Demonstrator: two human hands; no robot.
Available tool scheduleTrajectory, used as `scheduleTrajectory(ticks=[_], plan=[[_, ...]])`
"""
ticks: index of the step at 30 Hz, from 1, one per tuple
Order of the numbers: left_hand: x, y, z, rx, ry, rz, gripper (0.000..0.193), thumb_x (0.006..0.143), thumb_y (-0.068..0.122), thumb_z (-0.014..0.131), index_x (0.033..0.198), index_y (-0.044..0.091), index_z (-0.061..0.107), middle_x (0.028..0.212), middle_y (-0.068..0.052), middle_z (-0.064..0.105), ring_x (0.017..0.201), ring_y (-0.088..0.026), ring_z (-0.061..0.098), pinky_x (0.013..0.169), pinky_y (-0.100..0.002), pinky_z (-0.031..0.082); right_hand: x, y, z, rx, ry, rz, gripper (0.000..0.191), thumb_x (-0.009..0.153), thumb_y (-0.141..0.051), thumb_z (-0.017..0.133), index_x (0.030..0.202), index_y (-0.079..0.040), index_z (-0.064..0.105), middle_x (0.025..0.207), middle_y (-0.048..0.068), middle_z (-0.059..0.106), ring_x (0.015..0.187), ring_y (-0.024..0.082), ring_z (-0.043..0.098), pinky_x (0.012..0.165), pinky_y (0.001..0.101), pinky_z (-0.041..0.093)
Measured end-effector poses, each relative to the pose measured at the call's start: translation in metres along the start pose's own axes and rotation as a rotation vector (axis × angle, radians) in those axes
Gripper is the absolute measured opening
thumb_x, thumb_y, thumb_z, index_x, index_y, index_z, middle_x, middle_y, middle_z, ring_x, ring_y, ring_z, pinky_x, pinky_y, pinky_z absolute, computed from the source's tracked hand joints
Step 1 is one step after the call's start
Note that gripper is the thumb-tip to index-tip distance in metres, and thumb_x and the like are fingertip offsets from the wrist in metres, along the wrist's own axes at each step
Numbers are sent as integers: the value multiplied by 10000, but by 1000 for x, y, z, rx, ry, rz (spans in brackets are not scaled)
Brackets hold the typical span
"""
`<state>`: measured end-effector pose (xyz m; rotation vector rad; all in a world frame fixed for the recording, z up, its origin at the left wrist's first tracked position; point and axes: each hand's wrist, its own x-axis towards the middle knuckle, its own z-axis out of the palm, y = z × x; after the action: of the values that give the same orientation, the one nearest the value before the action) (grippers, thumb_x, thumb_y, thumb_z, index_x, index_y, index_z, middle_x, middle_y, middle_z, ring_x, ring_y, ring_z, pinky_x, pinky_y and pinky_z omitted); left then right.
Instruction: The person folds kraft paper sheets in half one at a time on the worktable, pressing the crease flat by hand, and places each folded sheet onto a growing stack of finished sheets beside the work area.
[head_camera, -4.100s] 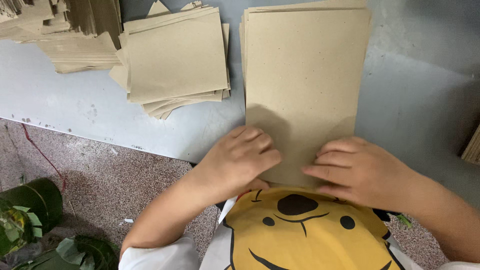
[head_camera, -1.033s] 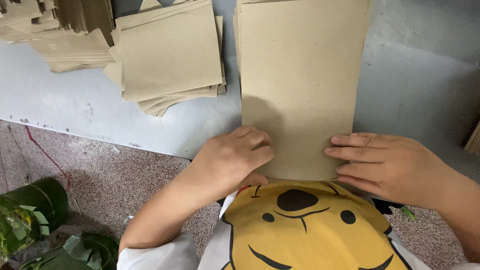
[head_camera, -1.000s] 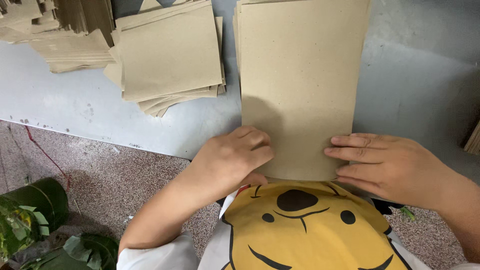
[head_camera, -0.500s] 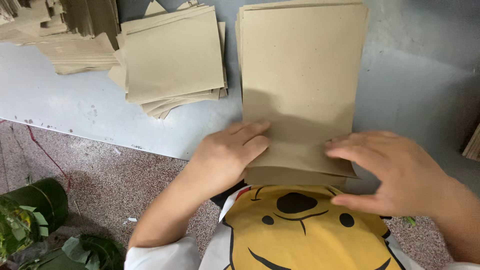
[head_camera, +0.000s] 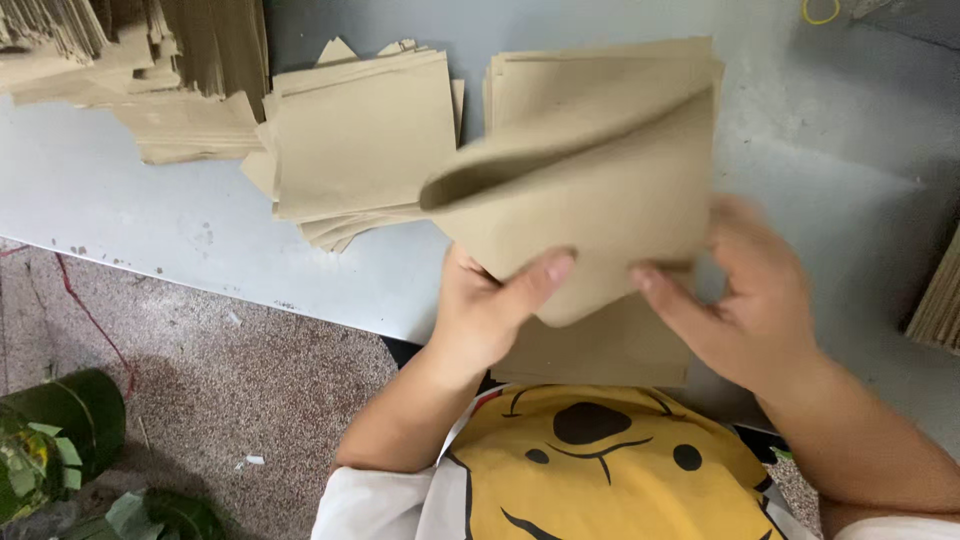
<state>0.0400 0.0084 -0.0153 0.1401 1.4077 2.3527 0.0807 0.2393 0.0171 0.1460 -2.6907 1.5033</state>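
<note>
Hands, left hand (head_camera: 490, 310) and right hand (head_camera: 750, 300), grasp brown sheet (head_camera: 590, 190) over grey table (head_camera: 150, 230).

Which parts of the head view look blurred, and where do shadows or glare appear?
In the head view, the right hand is smeared by motion blur, while the left hand is fairly sharp; the lifted brown paper sheet shades its own curl and the stack below; light is soft, with only mild sheen on the grey table.
</note>
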Motion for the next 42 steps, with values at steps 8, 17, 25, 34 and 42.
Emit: scheduleTrajectory(ticks=[8,17,25,34,42], plan=[[6,-4,11,321,6,265,300,1026,-6,769,1283,-6,612,1154,-48,727,1043,-72,684,929,-215,566,-4,18,23,514,46,164,553,1090,-204,553,1593,-56,380,1304,40,570,1019,65,517,920,227,456],[0,7,9,55,51,1,280,956,87,723,1217,36,636,1053,35,735,928,-31,656,839,-208,553,-26,35,28,408,146,138,314,1159,-225,550,1355,15,602,1144,17,677,1020,69,597,955,238,500],[-4,22,18,583,-134,-173,125,985,174,743,989,50,724,758,-22,683,670,-62,594,596,-259,502,18,-16,-22,291,-147,-4,336,926,-280,721,1149,-38,651,998,16,712,868,106,670,750,260,528],[-12,50,2,1001,-551,118,277,1051,215,698,810,91,638,682,-95,603,634,-282,634,564,-413,435,-20,32,-21,-180,-26,-91,79,898,-151,739,946,-97,704,810,22,701,648,121,661,611,254,516],[-17,103,-2,1282,-363,342,83,920,173,725,906,92,717,704,-33,666,665,-254,683,618,-406,516,-38,54,-36,-156,263,-48,136,1073,-134,742,1003,-25,701,805,74,690,670,122,637,611,242,467]])
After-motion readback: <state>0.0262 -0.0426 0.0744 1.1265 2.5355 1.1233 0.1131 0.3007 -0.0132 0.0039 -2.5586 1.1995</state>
